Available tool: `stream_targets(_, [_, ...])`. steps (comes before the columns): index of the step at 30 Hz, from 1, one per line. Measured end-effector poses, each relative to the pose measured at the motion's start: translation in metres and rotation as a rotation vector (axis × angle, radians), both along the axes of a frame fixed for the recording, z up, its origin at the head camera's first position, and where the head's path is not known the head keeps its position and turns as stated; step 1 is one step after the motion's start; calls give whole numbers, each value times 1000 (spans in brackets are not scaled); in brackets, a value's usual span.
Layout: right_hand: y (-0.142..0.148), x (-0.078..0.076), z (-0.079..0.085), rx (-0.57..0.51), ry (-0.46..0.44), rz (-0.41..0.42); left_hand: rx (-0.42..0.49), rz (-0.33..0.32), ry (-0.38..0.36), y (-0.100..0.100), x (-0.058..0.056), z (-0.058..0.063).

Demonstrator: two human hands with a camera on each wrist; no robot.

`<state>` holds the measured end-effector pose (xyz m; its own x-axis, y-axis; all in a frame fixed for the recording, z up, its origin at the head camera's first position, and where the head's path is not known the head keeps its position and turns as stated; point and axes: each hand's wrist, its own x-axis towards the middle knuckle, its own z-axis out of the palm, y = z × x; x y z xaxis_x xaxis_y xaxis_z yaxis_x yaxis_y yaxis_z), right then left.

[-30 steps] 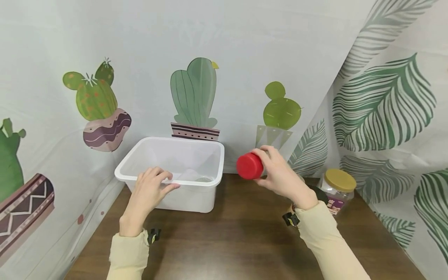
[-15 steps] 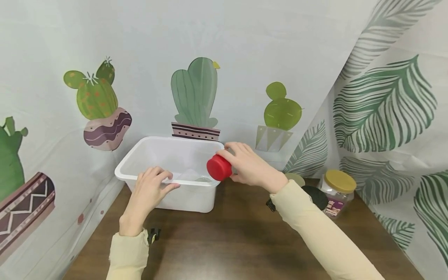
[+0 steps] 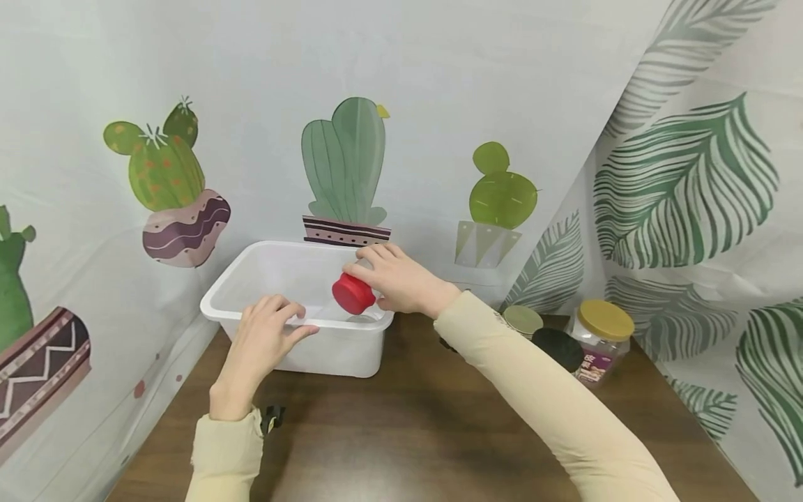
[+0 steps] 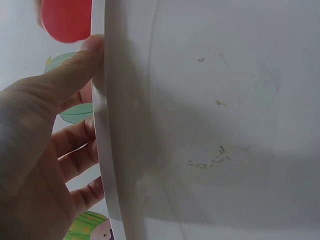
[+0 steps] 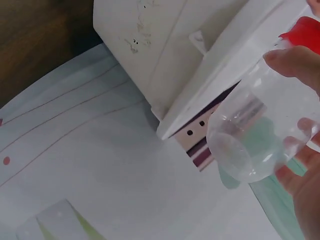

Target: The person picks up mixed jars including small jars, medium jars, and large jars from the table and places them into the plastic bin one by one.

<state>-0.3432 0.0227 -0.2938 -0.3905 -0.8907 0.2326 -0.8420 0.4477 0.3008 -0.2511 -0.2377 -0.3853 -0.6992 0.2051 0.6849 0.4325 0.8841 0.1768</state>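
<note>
My right hand grips a clear plastic jar with a red lid. The jar is tilted, lid toward me, over the right part of a white plastic bin. In the right wrist view, fingers and thumb wrap the jar near its lid, and nothing shows inside its see-through body. My left hand holds the bin's front rim, thumb on the rim and fingers bent over its inner side. Low inside the bin, a faint clear round shape is mostly hidden behind the front rim.
On the right of the brown table stand a jar with a gold lid, one with a black lid and one with an olive lid, partly behind my right sleeve. Printed cloth hangs close behind the bin.
My right hand has carried the red-lidded jar leftward, from beside the bin to over it. The olive lid has come into view. My left hand has stayed at the rim.
</note>
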Motion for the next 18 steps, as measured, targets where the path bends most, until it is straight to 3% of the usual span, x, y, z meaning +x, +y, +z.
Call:
stream_targets(7, [-17,-12,-12,29,30,-23,8,-3,6,1,1,0])
stream_targets(18, [-36,-21,-28,54,-4,-60,0,6,12,0,1,-1])
